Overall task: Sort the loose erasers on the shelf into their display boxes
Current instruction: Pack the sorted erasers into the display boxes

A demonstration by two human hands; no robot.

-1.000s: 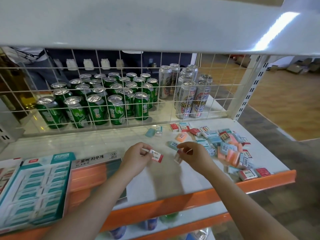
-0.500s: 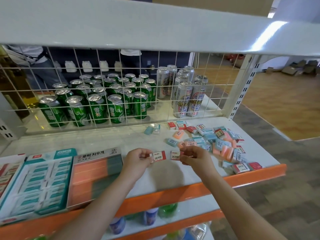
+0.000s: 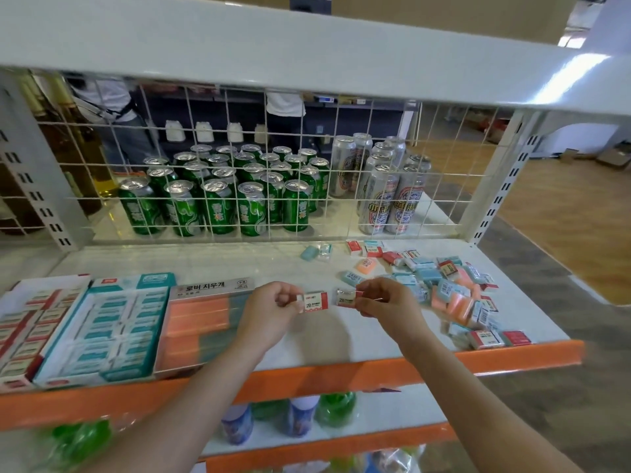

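I saw my left hand (image 3: 273, 310) pinching a red-and-white 2B eraser (image 3: 314, 302) by its left end, most of it sticking out rightward past the fingertips. My right hand (image 3: 382, 303) pinched a second 2B eraser (image 3: 345, 298) by its right end, its free end almost meeting the first; both hung above the middle of the shelf (image 3: 205, 264). Motion blur kept me from reading the finer print. The loose erasers (image 3: 450, 285) lay heaped toward the shelf's right edge, my right hand covering some. Three display boxes stood at the front left corner: a red-and-white box (image 3: 30, 322) cut off by the frame, a teal box (image 3: 112, 332), and an orange box (image 3: 201, 319) partly hidden behind my left wrist.
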